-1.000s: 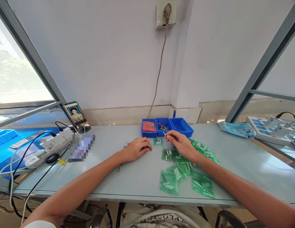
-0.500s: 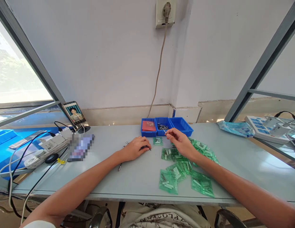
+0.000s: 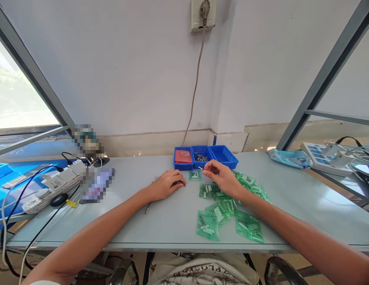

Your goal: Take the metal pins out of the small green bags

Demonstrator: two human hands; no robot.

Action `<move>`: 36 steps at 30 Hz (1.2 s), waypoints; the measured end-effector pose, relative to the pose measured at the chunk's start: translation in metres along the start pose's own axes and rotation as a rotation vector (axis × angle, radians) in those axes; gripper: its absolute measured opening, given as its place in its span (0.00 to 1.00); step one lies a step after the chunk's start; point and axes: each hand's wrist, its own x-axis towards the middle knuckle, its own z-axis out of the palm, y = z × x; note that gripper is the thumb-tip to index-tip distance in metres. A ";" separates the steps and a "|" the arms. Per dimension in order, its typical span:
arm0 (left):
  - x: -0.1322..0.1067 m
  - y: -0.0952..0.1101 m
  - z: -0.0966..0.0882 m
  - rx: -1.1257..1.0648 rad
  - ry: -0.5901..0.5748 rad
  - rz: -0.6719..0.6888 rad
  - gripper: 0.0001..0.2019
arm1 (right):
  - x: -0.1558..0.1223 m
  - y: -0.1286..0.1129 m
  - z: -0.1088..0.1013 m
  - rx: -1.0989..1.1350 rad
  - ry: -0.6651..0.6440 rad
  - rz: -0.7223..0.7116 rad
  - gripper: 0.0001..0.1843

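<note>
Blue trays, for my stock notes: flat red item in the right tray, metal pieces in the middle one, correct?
No: the flat red item lies in the left tray, as the head view shows; the metal pieces are in the middle tray.

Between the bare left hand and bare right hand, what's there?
Head view: a small, rectangular, green plastic bag, lying on the grey tabletop.

Right hand (image 3: 220,176) slightly further left, nearer small green bag (image 3: 195,175)
</note>
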 end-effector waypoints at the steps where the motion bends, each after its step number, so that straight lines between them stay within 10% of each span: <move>1: 0.000 -0.001 0.000 0.001 0.001 0.003 0.11 | 0.000 0.000 0.000 0.022 -0.016 0.013 0.15; 36: -0.001 0.000 0.000 -0.023 0.002 0.002 0.11 | 0.010 0.009 -0.010 0.677 0.142 0.457 0.20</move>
